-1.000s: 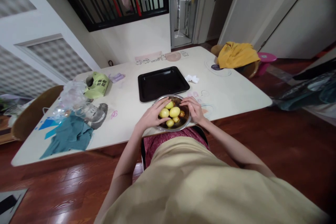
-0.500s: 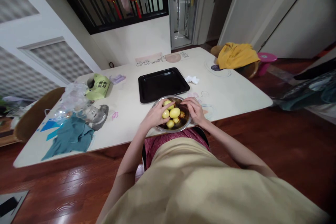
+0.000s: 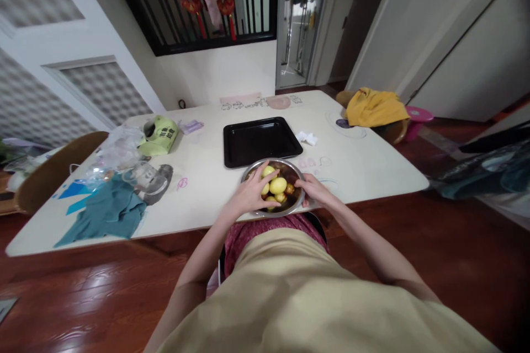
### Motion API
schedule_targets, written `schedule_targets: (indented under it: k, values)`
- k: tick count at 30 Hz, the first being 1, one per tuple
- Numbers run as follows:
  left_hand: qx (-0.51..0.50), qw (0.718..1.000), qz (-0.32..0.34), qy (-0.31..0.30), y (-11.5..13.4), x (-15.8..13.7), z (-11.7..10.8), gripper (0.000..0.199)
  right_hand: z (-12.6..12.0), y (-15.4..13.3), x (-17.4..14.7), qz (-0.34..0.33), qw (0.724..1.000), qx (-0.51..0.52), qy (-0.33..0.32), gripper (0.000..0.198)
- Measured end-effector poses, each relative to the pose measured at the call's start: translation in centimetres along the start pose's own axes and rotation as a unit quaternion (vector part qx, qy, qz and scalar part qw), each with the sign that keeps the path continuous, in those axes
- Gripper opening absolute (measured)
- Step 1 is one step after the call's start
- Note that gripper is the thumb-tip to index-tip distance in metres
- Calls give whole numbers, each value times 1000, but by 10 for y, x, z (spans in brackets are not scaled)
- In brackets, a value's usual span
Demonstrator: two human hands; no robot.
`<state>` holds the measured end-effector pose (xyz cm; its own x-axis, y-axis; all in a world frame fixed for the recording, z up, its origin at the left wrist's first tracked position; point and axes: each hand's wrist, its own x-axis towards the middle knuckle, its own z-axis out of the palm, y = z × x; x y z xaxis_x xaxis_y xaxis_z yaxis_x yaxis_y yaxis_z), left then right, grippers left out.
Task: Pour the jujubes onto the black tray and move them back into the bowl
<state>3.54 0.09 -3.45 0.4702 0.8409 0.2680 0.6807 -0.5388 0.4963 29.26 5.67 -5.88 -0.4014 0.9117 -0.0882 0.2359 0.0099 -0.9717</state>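
A shiny metal bowl [image 3: 248,208] stands at the table's near edge. It holds several smooth, yellow, egg-shaped pieces [image 3: 277,185] that look like peeled potatoes, and smaller brownish-yellow ones [image 3: 290,188] at the right. My left hand [image 3: 250,192] reaches over the bowl's left side, thumb and fingers spread across the yellow pieces and touching them. On the opposite side my right hand [image 3: 313,189] grips the rim, thumb inside and fingers outside. Directly behind the bowl lies a black baking tray [image 3: 263,140] with nothing on it.
Left on the white table [image 3: 199,187] are a teal cloth [image 3: 105,212], a clear plastic bag [image 3: 120,146], a grey-and-clear object [image 3: 155,182] and a green package [image 3: 161,135]. Crumpled white tissue [image 3: 307,138] lies right of the tray. Yellow cloth [image 3: 376,107] hangs over a chair.
My right hand has gone from fingers over the bowl's inside to gripping its right rim. My left hand stays spread over the yellow pieces. The view has shifted slightly.
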Motion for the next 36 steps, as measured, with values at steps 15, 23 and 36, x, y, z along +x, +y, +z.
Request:
schedule_targets:
  k: [15,23,36]
  values:
    - [-29,975,-10,220,-85,100,-32,87,-13,-122,136,-22,978,-178,104,24]
    - [-108,967,-79,218,-136,97,0,103,4,-136,167,-59,899,-420,107,38]
    - [-142,940,-193,244,-143,95,3,111,18,-152,185,-105,811,-552,163,41]
